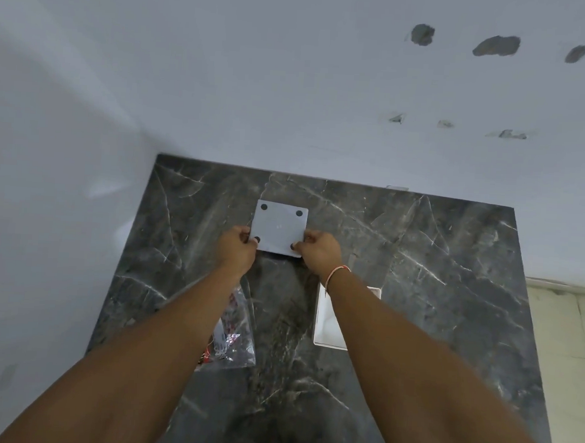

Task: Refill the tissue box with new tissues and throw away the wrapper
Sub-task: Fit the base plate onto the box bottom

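Observation:
A white square tissue box (280,225) is turned upside down over the dark marble counter (418,263), its flat base with dark round feet facing me. My left hand (236,250) grips its near-left corner and my right hand (318,252) grips its near-right corner. A clear plastic wrapper (233,334) with red print lies on the counter, partly under my left forearm. A white open tray-like part (329,326) of the box lies partly under my right forearm. No tissues are visible.
The counter sits in a corner, with white walls on the left and at the back. The back wall has several holes and chipped spots (495,45). A pale tiled surface (569,324) lies beyond the counter's right edge.

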